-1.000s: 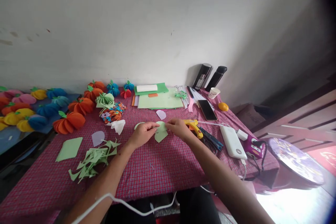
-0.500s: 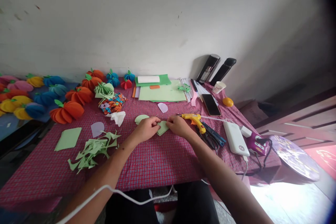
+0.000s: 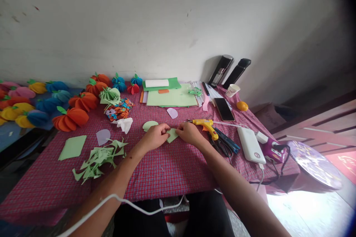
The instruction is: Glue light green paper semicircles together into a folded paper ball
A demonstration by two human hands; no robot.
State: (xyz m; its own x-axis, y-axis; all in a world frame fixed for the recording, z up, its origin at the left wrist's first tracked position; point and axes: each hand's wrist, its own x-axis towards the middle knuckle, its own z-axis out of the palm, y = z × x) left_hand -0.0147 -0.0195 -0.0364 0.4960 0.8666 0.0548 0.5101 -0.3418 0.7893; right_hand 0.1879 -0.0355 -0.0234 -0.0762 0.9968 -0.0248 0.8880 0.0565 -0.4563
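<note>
Fingers of the left hand and right hand held opposite sides of a small, pale-green, angular paper piece, which uneven pressure risked creasing askew.

- We had open cloth on the near side, between our left hand and right hand.
- Just right, the yellow glue gun blocked us.
- Farther left, green scraps obstructed any low sweep.
- Above the flat, far lilac piece, we had room toward the stacked sheets.
</note>
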